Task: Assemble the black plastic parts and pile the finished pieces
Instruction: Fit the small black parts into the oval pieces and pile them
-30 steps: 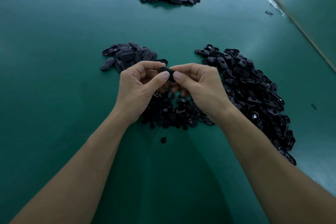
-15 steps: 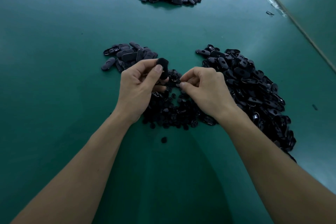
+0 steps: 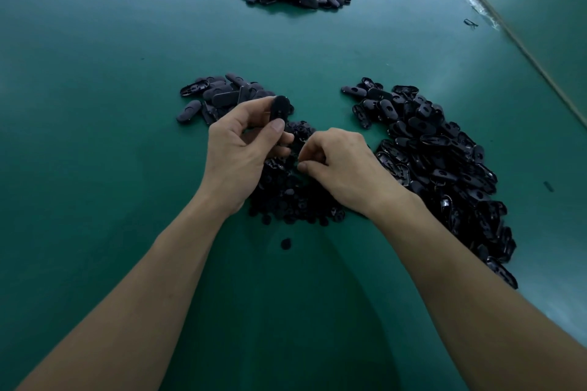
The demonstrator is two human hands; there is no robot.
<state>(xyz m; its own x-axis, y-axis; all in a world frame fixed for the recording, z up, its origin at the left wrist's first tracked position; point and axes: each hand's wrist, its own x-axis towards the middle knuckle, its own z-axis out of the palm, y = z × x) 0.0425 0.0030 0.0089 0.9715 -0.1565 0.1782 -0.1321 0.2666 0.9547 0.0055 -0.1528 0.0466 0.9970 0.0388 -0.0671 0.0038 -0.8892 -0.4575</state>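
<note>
Pinching an oval shell (image 3: 279, 108) upright with the left hand (image 3: 244, 143), over the table's (image 3: 95, 168) middle, probably ready for an insert. Reaching with curled right hand (image 3: 340, 162) into the small parts (image 3: 292, 197); cannot tell whether gripping anything.

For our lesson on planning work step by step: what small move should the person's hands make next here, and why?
Probably the left hand should drop its oval piece onto the small pile right beside it: those ovals look alike, and the right hand reaches into the heap of small parts.
</note>
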